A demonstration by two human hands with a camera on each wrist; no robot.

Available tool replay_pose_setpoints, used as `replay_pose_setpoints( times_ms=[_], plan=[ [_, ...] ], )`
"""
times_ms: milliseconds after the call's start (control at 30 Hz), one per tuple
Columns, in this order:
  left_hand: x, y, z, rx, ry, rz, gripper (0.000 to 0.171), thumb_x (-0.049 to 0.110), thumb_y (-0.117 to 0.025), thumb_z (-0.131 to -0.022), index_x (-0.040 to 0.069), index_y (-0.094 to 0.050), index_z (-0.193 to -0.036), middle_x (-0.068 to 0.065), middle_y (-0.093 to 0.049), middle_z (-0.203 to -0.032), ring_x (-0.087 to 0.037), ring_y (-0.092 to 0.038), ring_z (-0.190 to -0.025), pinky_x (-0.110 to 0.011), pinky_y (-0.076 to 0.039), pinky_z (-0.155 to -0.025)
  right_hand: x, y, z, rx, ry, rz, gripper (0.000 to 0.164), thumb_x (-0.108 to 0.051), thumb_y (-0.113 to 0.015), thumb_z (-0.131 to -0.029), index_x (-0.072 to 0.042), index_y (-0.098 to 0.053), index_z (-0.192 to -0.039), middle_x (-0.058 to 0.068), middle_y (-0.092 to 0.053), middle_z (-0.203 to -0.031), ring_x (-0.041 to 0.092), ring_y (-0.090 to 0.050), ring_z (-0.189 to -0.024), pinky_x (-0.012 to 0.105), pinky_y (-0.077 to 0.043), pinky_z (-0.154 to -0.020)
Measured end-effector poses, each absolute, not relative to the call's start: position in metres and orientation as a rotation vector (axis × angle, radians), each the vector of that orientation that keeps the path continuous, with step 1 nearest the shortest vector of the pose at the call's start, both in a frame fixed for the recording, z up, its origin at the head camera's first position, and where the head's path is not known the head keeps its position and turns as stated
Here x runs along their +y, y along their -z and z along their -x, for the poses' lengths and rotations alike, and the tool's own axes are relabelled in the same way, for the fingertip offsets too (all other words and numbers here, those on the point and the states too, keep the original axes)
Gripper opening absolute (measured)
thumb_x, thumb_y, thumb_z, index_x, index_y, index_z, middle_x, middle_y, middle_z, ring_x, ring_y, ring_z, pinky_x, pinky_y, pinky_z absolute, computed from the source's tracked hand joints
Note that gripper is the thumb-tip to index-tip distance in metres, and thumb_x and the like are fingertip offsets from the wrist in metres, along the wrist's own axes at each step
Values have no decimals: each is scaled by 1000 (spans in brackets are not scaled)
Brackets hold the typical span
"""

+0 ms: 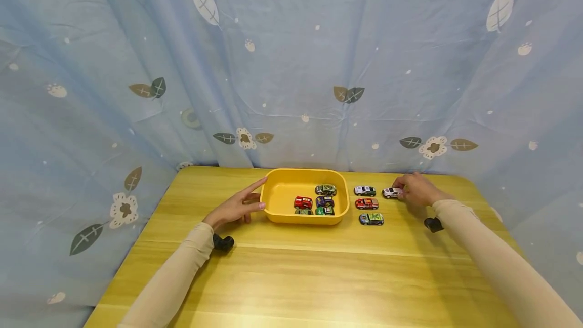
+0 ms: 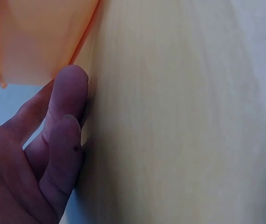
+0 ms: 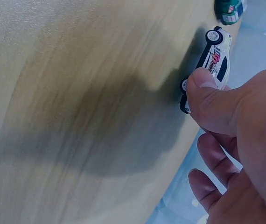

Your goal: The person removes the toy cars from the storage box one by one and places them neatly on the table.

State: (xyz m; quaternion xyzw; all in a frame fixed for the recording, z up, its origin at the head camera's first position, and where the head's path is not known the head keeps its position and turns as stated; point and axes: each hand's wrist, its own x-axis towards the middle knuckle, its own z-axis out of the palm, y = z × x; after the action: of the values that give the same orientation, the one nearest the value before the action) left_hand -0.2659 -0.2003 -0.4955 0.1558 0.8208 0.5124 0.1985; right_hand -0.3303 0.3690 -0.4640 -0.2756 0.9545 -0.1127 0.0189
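White car (image 1: 390,193) lies at nine o'clock of the right grip (image 1: 417,190), which pinches it near one end (whether it touches the worktop (image 1: 319,277), I cannot tell). Three cars (image 1: 366,204) stand farther toward nine o'clock, then the tray (image 1: 306,220), its nine-o'clock end touched by the left grip (image 1: 231,210), fingers loosely spread.

Toy cars (image 1: 366,204): nine visible in total. Five inside the yellow tray (image 1: 300,219), three on the table (image 1: 300,282) beside it, one white car (image 1: 389,193) held by the right hand (image 1: 420,190). Trays: one. Hands: two, counting the left hand (image 1: 231,210). Black wrist pieces (image 1: 223,243): two.
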Motion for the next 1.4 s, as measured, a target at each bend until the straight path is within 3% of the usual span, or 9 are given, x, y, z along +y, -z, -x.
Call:
replay_pose_setpoints(
  times_ms=[200, 467, 833, 1000, 1267, 1400],
  plan=[
    [-199, 493, 266, 2299, -1435, -432, 81, 40, -70, -104, 56, -19, -165, -25, -43, -164, -26, -61, -67, -32, -51, -61, 370, 465, 331, 2970, 342, 835, 19, -3, -79, -90, 1, -76, -108, 7, -74, -94, 25, -62, -87, 54, -41, -92],
    [-199, 489, 268, 2318, -1423, -403, 82, 44, -72, -102, 59, -20, -164, -25, -43, -164, -27, -62, -66, -33, -50, -61, 370, 462, 331, 2979, 360, 839, 21, -3, -79, -90, 2, -75, -109, 9, -74, -95, 34, -67, -93, 60, -40, -96],
    [-200, 492, 268, 2308, -1424, -413, 81, 43, -71, -103, 58, -20, -164, -26, -42, -164, -27, -62, -66, -33, -49, -59, 372, 463, 331, 2943, 409, 791, 22, -4, -80, -91, 1, -74, -112, 5, -71, -94, 27, -63, -90, 62, -38, -98],
    [-199, 492, 269, 2312, -1421, -424, 81, 42, -71, -103, 59, -20, -164, -25, -44, -164, -27, -62, -65, -32, -49, -59, 374, 461, 330, 2933, 423, 815, 25, -5, -80, -90, 2, -74, -113, 8, -73, -97, 31, -66, -93, 63, -39, -99],
    [-198, 496, 267, 2303, -1437, -400, 80, 39, -69, -105, 58, -20, -164, -24, -44, -164, -25, -60, -64, -30, -49, -59, 381, 458, 329, 2859, 465, 761, 52, -19, -87, -87, 3, -69, -129, 18, -74, -112, 41, -67, -107, 66, -46, -103],
    [-198, 496, 265, 2299, -1440, -389, 79, 38, -69, -105, 59, -21, -163, -24, -44, -164, -25, -59, -64, -30, -48, -59, 383, 451, 331, 2871, 464, 812, 59, -19, -86, -89, 7, -64, -136, 27, -72, -122, 49, -65, -114, 71, -43, -106]
  ],
)
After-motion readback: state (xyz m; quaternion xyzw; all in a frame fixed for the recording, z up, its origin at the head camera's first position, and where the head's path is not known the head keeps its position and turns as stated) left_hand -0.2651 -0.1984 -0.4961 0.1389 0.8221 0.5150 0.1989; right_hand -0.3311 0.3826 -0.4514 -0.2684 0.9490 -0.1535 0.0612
